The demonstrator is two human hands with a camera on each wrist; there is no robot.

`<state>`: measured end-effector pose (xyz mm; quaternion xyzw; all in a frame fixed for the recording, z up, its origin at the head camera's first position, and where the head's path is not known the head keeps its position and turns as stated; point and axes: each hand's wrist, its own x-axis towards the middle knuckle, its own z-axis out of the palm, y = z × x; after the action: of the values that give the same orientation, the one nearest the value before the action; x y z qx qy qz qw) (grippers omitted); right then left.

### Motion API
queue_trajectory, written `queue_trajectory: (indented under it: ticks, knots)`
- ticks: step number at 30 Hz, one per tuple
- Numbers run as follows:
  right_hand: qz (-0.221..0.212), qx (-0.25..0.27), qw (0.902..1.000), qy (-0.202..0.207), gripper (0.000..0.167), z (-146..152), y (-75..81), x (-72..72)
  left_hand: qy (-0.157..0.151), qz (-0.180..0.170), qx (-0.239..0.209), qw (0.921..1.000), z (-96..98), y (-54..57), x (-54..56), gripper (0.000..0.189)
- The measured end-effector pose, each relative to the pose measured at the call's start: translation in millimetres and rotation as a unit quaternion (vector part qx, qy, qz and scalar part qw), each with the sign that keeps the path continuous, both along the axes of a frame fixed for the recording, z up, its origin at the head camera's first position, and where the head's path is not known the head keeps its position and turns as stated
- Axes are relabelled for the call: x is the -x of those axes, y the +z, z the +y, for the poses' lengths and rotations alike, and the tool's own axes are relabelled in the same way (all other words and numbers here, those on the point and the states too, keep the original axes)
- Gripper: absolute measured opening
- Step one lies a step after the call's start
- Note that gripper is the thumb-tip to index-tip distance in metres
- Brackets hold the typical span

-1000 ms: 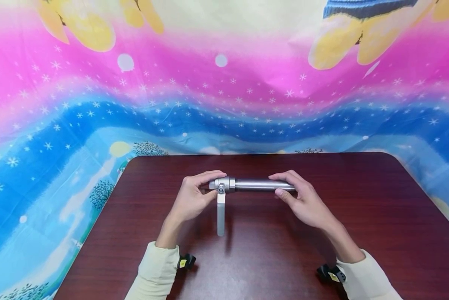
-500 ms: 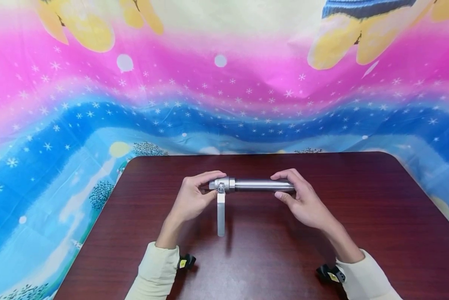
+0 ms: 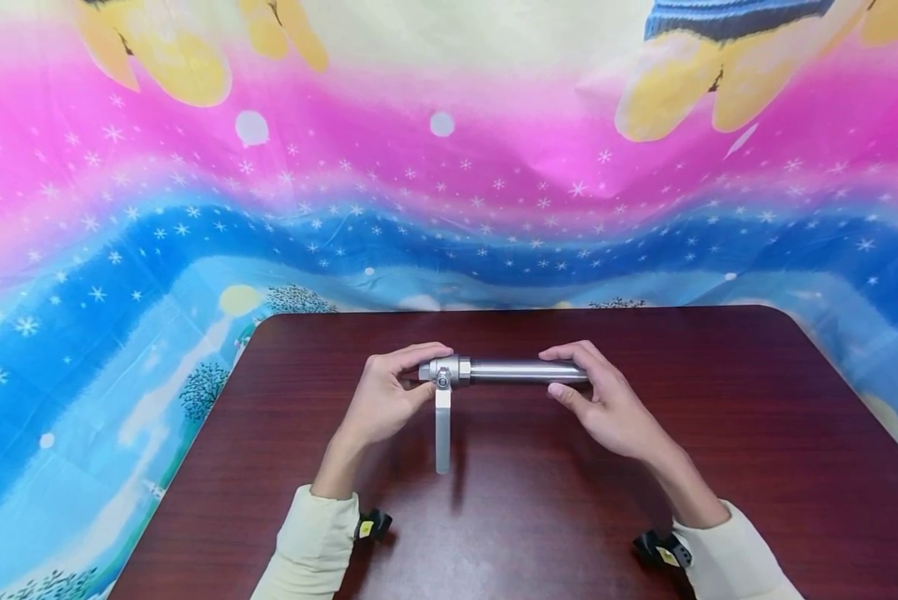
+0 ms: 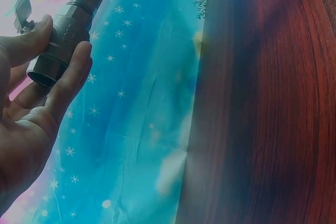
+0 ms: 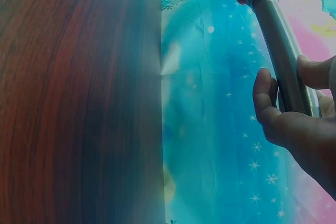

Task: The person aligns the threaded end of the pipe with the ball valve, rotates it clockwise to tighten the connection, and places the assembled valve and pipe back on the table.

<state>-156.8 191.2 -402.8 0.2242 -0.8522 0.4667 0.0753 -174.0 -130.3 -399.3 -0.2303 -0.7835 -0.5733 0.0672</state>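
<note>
A metal ball valve [image 3: 445, 367] joined to a straight steel pipe [image 3: 524, 372] is held level above the table, pipe to the right. Its flat lever handle [image 3: 442, 433] points toward the person. My left hand [image 3: 385, 396] grips the valve body between thumb and fingers; the left wrist view shows the valve's open end [image 4: 44, 72] between them. Around the pipe's free end curl the thumb and fingers of my right hand [image 3: 610, 408]. In the right wrist view the pipe [image 5: 281, 51] runs up to the valve, and the palm hides its near end.
Beneath the hands lies a dark red-brown wooden table [image 3: 524, 533] with rounded far corners. A colourful printed cloth [image 3: 449, 208] with snowflakes hangs behind it and along its sides. Black camera mounts [image 3: 374, 523] sit at both cuffs.
The fingers of my right hand shift slightly on the pipe. The valve, its lever and my left hand stay in almost the same place.
</note>
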Motion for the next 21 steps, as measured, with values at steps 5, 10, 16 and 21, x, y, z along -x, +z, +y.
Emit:
queue_trajectory:
  ticks: [5, 10, 16, 21]
  knots:
    - [0.022, -0.004, 0.9997, 0.001, 0.047, -0.7, -0.8, -0.9, 0.0, 0.001, -0.001, 1.0, 0.8, -0.3, 0.0, 0.051]
    - [0.025, -0.005, 0.9996, -0.005, 0.046, -1.0, -0.8, -0.4, 0.001, 0.003, 0.001, 1.0, 0.9, -0.6, 0.1, 0.051]
    - [0.022, -0.007, 0.9996, -0.013, 0.042, -0.3, -1.4, 0.5, -0.001, 0.0, 0.0, 1.0, 0.4, -1.0, 0.0, 0.05]
    - [0.001, 0.009, 1.0, 0.0, 0.036, 0.4, -1.8, 1.3, -0.002, 0.004, -0.001, 1.0, 0.0, -1.1, 0.0, 0.051]
